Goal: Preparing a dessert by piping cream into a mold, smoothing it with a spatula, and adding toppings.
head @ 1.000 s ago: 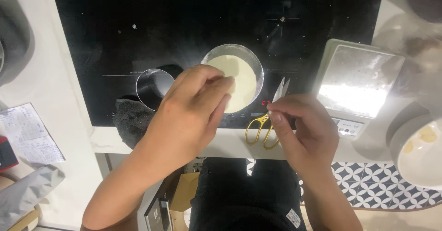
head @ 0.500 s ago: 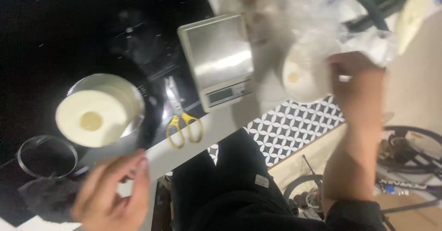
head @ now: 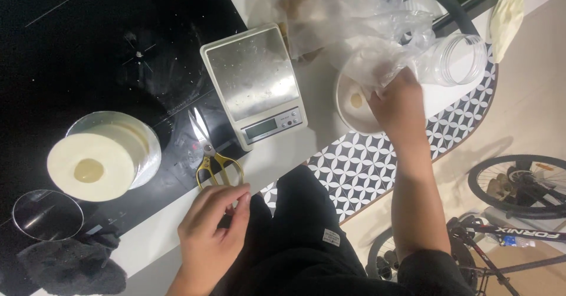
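Hovering at the lower centre of the frame, the left hand [head: 212,228] is sitting just off the worktop [head: 283,154] edge, its fingers loosely curled and thumb meeting fingertips, pinching nothing that is showing. Just above it, gold-handled scissors [head: 213,154] are lying closed on the edge of the black hob [head: 106,54], blades pointing up-frame. To the lower left, a dark cloth [head: 71,266] is lying beside a clear glass disc [head: 47,214]. Further left of the scissors, a round metal pan [head: 112,151] is holding a pale cream disc with a small darker spot in its middle. Right of the scissors, a steel-topped kitchen scale [head: 254,84] is resting on the white worktop. At the right of centre, the right hand [head: 398,104] is reaching over a pale bowl [head: 349,104], its fingers closing on crumpled clear plastic film [head: 365,30]; how firmly it is gripping is hard to tell. Beyond it, a clear jar [head: 457,60] is lying on its side. Bicycle wheels [head: 519,184] are showing on the floor at the lower right.
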